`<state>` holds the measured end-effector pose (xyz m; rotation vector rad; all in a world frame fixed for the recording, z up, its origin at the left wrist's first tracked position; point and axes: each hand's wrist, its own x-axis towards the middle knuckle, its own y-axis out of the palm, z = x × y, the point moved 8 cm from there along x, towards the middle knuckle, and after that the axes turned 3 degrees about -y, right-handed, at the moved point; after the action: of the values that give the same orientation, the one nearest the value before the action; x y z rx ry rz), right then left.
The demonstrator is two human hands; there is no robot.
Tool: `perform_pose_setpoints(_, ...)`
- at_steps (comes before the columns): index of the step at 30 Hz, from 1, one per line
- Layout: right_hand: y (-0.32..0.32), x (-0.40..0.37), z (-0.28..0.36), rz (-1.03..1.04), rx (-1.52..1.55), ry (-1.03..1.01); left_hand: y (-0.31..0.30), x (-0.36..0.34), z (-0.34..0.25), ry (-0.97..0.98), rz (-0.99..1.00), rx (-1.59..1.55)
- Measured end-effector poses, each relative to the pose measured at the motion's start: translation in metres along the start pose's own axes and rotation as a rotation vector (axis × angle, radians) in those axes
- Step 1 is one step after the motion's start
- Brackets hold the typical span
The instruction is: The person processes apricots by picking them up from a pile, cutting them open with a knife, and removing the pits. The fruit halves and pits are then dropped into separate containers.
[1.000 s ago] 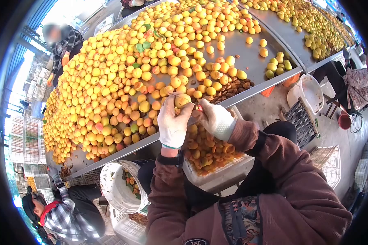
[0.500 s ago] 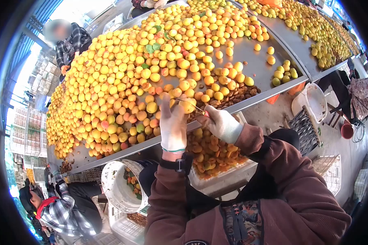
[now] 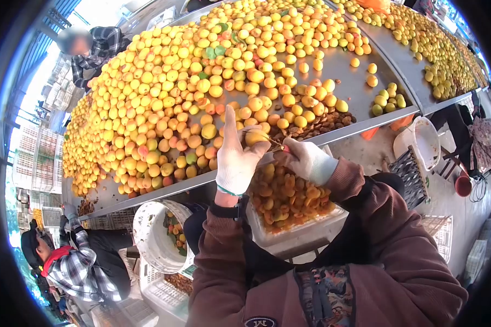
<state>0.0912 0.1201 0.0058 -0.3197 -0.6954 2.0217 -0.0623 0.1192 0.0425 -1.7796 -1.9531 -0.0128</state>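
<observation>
My left hand (image 3: 237,161), in a white glove, holds a yellow apricot (image 3: 253,138) just above the near rim of the metal table (image 3: 360,128). One of its fingers points upward. My right hand (image 3: 309,161), gloved too, grips a small knife (image 3: 285,147) with a reddish handle, its thin blade at the fruit. How deep the blade sits is hard to see. Beneath both hands, a white crate (image 3: 297,237) holds halved apricots (image 3: 289,199). Whole apricots (image 3: 163,103) cover much of the table, and brown pits (image 3: 327,125) lie beyond my right hand.
A white bucket (image 3: 147,237) with some fruit and leaves stands left of my knees. One person (image 3: 82,267) sits at lower left, another (image 3: 101,52) at upper left. At right are another white bucket (image 3: 420,143) and a woven seat (image 3: 408,177).
The view has shifted slightly. My left hand has turned, with one finger now raised clear of the apricot. My right hand stays close by, still gripping the knife.
</observation>
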Motion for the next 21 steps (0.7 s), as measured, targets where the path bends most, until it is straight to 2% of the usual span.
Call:
perform_pose_setpoints(2,-0.005,0.001,0.002,-0.008,0.092,0.056,-0.001,0.003,0.017,-0.192,-0.031,-0.137)
perform_pose_setpoints(3,-0.022,0.003,0.006,-0.225,0.222,0.005,0.017,-0.004,0.045,-0.544,-0.126,-0.927)
perform_pose_setpoints(4,-0.034,0.002,0.007,-0.42,0.352,-0.047,0.025,-0.005,0.039,-0.54,-0.067,-0.968)
perform_pose_setpoints(6,-0.038,0.004,0.007,-0.387,0.306,0.036,0.046,-0.017,0.044,-0.658,0.009,-1.114)
perform_pose_setpoints(8,-0.045,0.003,0.024,-0.549,0.083,-0.13,0.069,-0.023,0.046,-0.744,0.053,-1.161)
perform_pose_setpoints(9,-0.042,0.005,0.025,-0.549,0.055,-0.117,0.078,-0.023,0.042,-0.698,-0.007,-1.164)
perform_pose_setpoints(12,-0.033,0.015,0.01,-0.535,0.033,-0.003,0.07,-0.024,0.055,-0.553,-0.052,-0.571)
perform_pose_setpoints(13,-0.031,0.017,0.009,-0.53,0.03,-0.006,0.069,-0.024,0.05,-0.552,-0.057,-0.574)
perform_pose_setpoints(15,-0.026,0.02,-0.006,-0.526,0.219,0.129,0.056,-0.019,0.03,-0.382,-0.102,-0.132)
perform_pose_setpoints(18,-0.032,0.016,0.0,-0.616,0.183,0.082,0.064,-0.024,0.039,-0.459,-0.138,-0.192)
perform_pose_setpoints(19,-0.029,0.013,0.001,-0.618,0.183,0.083,0.069,-0.025,0.052,-0.453,-0.162,-0.319)
perform_pose_setpoints(20,-0.029,0.008,0.011,-0.652,0.052,0.018,0.072,-0.026,0.06,-0.452,-0.16,-0.319)
perform_pose_setpoints(21,-0.03,0.005,0.02,-0.682,-0.08,-0.047,0.075,-0.027,0.069,-0.453,-0.195,-0.522)
